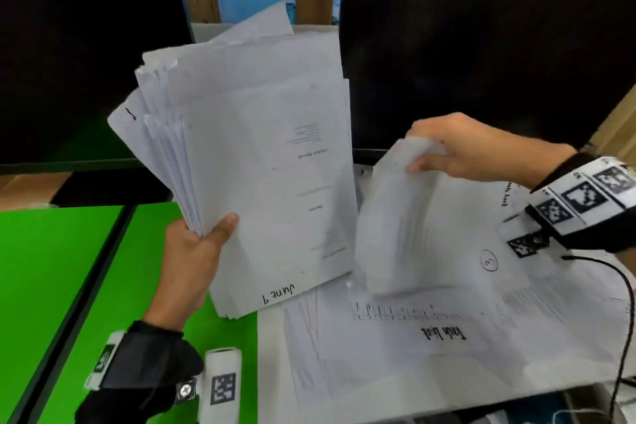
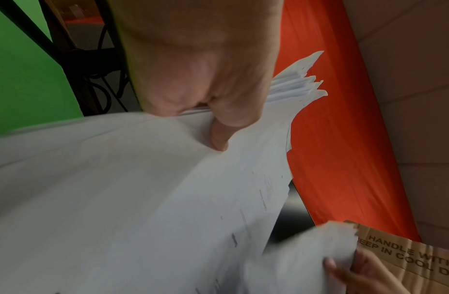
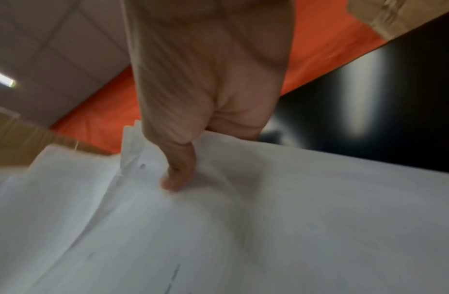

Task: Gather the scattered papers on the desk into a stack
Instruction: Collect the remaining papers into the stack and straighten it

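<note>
My left hand (image 1: 203,234) grips a thick, fanned stack of white papers (image 1: 254,162) by its lower left edge and holds it upright above the desk; the thumb (image 2: 218,139) lies on the top sheet. My right hand (image 1: 444,151) pinches the top edge of a blurred sheet of paper (image 1: 399,224) and holds it lifted just right of the stack; the thumb (image 3: 178,175) presses on the paper (image 3: 243,228). More loose papers (image 1: 430,337), one headed "Task list", lie spread flat on the desk below the right hand.
Two dark monitors (image 1: 481,55) stand behind the papers, at left and right. A green desk surface (image 1: 51,268) lies at the left. A black cable (image 1: 623,320) hangs by the right wrist. A cardboard box (image 2: 407,258) shows at the far right.
</note>
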Demonstrator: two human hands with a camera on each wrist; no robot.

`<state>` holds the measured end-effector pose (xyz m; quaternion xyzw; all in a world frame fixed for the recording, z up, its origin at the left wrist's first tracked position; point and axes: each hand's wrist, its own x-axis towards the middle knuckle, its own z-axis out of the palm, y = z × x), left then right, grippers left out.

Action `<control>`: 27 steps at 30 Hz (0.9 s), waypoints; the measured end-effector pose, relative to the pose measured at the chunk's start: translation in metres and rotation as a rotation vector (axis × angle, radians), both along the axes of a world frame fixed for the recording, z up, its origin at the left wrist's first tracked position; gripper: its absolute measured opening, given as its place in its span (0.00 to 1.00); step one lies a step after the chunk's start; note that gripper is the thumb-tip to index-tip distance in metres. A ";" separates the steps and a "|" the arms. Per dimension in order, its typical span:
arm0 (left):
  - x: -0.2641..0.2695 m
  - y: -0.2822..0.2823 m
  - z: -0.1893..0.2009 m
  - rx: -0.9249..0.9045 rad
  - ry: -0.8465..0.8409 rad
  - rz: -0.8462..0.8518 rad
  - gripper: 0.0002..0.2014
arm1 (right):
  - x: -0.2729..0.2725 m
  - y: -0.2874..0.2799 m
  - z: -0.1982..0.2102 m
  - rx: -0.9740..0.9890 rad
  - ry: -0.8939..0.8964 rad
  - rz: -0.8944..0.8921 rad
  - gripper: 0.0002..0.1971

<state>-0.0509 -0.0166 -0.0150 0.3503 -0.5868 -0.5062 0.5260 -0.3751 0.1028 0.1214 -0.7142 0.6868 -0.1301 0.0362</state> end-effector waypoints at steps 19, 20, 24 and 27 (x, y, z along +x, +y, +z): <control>0.011 0.005 0.025 0.244 -0.051 -0.252 0.07 | 0.071 -0.071 -0.029 -0.303 -1.426 -0.306 0.12; 0.013 0.004 0.024 0.299 -0.048 -0.265 0.08 | 0.073 -0.075 -0.037 -0.300 -1.411 -0.356 0.12; 0.019 0.003 0.025 0.446 -0.059 -0.350 0.12 | 0.075 -0.082 -0.066 -0.097 -1.451 -0.415 0.16; 0.027 -0.002 0.036 0.480 0.002 -0.385 0.13 | 0.079 -0.084 -0.064 -0.082 -1.469 -0.347 0.15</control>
